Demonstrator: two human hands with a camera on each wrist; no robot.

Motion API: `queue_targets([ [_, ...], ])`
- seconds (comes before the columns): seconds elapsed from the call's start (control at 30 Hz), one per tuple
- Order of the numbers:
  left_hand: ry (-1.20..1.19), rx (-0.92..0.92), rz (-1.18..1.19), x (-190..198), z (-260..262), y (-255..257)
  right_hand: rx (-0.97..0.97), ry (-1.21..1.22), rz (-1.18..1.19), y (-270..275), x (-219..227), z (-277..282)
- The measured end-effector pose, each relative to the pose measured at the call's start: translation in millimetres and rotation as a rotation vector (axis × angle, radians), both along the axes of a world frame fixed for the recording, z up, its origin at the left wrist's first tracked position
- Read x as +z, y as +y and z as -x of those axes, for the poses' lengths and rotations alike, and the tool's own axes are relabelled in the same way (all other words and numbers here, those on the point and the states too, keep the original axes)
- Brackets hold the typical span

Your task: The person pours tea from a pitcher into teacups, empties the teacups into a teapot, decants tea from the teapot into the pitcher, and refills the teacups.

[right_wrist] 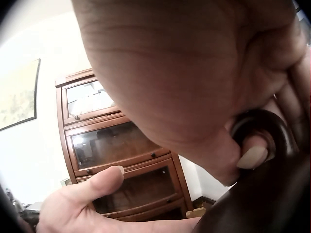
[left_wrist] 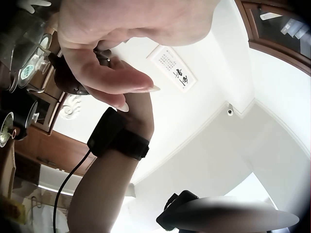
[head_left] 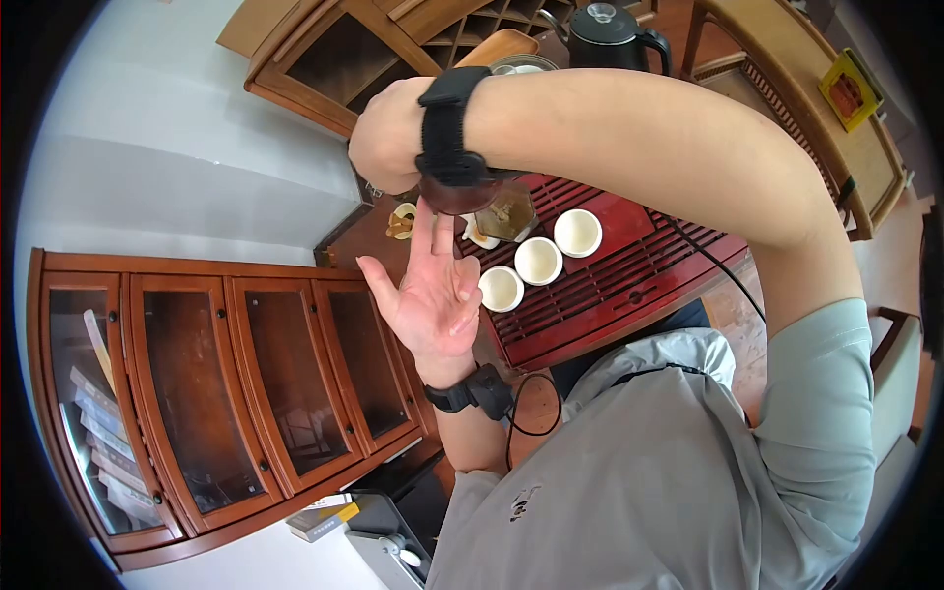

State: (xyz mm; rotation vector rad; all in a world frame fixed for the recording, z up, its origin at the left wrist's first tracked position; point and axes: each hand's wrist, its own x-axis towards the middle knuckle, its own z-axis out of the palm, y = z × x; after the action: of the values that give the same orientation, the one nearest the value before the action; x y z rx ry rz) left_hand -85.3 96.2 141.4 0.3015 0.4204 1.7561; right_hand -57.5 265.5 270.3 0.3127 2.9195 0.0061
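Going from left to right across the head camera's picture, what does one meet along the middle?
Glass-doored cabinet → left hand, open, palm up → three white cups, first, second, third → red slatted tea tray → wooden bench.

White walls surround a glass-fronted wooden cabinet (head_left: 216,393) and a wooden chair (head_left: 787,88).

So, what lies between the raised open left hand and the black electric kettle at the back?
In the head view, the right hand gripping a dark brown rounded teapot sits between the left hand and the black electric kettle.
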Motion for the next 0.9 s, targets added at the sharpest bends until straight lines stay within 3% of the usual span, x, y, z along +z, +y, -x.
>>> queue_targets([
  [0.2, -0.018, 0.021, -0.021, 0.6, 0.5, -2.3, 0.027, 0.024, -0.002, 4.8, -19.1, 20.7],
  [0.33, -0.005, 0.038, 0.002, 0.2, -0.4, -4.4, 0.017, -0.096, 0.005, 1.1, -16.0, 24.6],
  [0.9, -0.036, -0.013, -0.050, -20.4, 7.1, -6.6, 0.058, 0.017, 0.042, 6.7, -43.6, 33.8],
])
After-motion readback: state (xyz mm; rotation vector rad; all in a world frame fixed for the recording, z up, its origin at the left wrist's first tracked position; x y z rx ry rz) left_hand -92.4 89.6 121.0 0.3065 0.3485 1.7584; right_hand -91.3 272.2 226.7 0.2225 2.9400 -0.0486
